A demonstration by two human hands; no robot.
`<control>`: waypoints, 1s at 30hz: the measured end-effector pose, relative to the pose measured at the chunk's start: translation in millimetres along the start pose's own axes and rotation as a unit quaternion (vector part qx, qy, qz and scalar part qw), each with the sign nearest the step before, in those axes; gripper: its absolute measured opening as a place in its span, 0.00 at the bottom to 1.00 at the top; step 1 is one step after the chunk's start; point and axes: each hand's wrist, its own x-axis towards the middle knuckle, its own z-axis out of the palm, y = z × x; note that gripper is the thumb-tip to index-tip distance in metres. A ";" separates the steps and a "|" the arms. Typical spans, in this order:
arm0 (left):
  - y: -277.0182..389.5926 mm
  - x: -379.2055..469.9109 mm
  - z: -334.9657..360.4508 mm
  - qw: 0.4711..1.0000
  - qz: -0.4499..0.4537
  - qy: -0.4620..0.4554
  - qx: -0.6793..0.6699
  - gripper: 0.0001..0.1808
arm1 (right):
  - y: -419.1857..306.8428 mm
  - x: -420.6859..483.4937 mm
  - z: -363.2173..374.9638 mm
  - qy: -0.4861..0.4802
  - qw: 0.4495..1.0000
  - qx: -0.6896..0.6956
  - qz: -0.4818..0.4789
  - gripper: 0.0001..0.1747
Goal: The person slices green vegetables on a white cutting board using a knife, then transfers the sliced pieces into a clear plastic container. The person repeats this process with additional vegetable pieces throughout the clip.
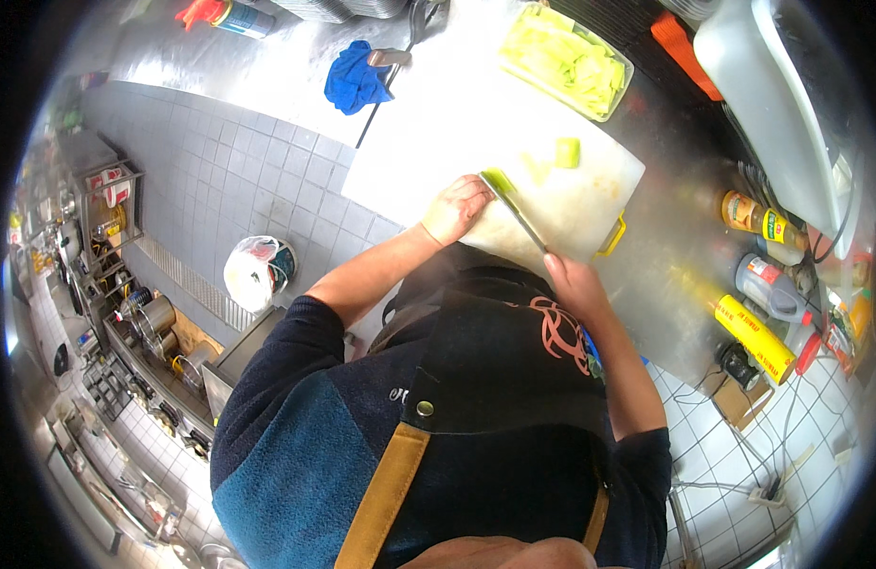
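Observation:
A knife (517,213), its blade seen nearly edge-on, is gripped at the handle by my right hand (574,284) near the front of the white cutting board (594,192). Against the far end of the blade lies a pale green vegetable piece (500,181). The bent fingers of my left hand (461,206) press on this piece beside the blade; the fingertips are partly hidden. Another short green vegetable chunk (567,152) sits farther back on the board. Behind it, a clear plastic container (618,99) holds many flat green slices (569,57).
A blue cloth (356,78) lies at back left beside another handle (388,57). The board has a yellow handle (611,233). To the right are bottles (754,213), a grey jug (768,288) and a yellow wrap roll (754,338). A lined bucket (259,274) stands on the floor.

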 end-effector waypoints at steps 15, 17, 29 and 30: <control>-2.1 -3.3 8.5 0.999 0.010 0.031 0.012 0.09 | -3.7 -16.8 -5.1 0.013 1.000 0.008 0.011 0.27; -1.4 -3.7 6.5 1.000 0.004 0.029 0.009 0.08 | -3.7 -14.9 -5.5 0.006 1.000 0.016 0.013 0.27; 3.0 -2.1 6.9 0.998 -0.001 0.054 0.015 0.06 | 7.9 12.6 22.8 0.034 0.998 0.049 0.022 0.26; 3.8 -3.8 8.3 0.998 -0.006 0.062 0.014 0.06 | 7.1 8.9 21.6 0.032 0.997 0.054 0.043 0.26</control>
